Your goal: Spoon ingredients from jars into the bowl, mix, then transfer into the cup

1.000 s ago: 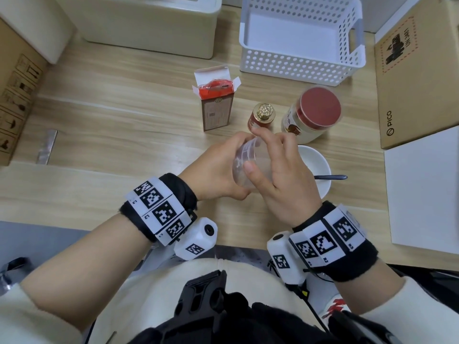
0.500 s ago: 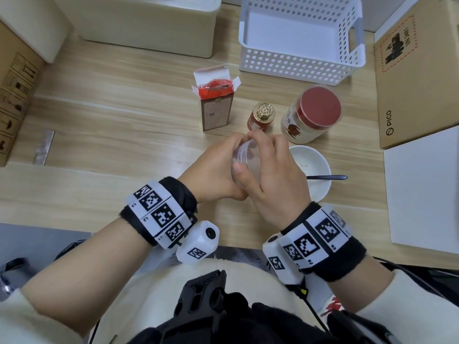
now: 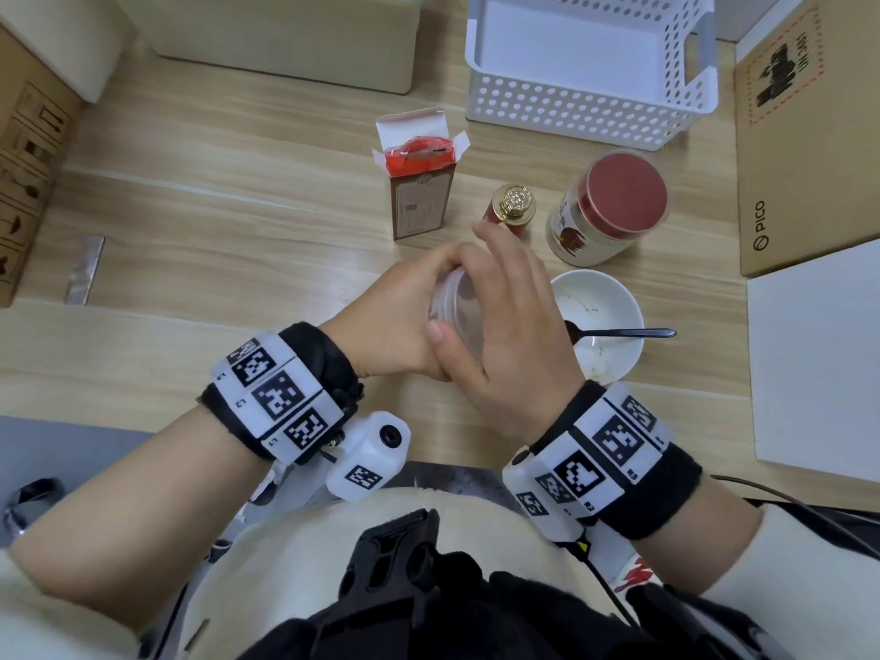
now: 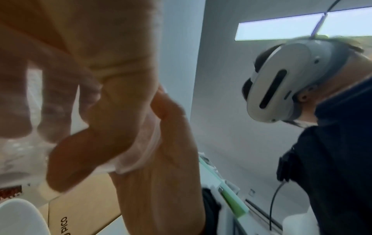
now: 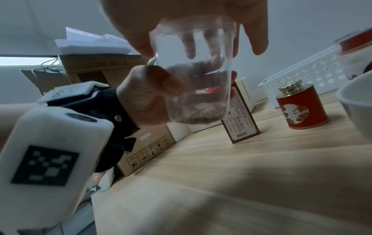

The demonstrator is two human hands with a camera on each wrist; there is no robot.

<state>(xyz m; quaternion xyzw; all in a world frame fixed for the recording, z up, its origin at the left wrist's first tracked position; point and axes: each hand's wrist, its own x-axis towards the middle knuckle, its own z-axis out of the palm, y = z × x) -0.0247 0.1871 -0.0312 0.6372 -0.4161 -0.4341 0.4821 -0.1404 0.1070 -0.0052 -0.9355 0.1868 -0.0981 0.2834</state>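
Observation:
Both hands hold a clear plastic cup (image 3: 450,307) (image 5: 197,79) above the table's near edge; a thin layer of grainy mix lies at its bottom. My left hand (image 3: 400,307) wraps its side, thumb (image 5: 161,84) on the wall. My right hand (image 3: 500,316) lies over the mouth, thumb and fingers curled down round the rim. To the right stands the white bowl (image 3: 624,297) with residue inside and a black spoon (image 3: 633,333) resting in it. Behind it are a small red jar (image 3: 513,204) with a gold lid and a larger jar (image 3: 614,207) with a red lid.
An open brown carton (image 3: 421,202) with a red pouch stands behind the hands. A white perforated basket (image 3: 585,107) sits at the back, a cardboard box (image 3: 809,150) and a white board (image 3: 819,364) on the right, and a beige bin (image 3: 285,35) at the back left.
Both hands and the cup have shifted slightly left, so more of the bowl shows. My right hand has settled further over the cup's mouth.

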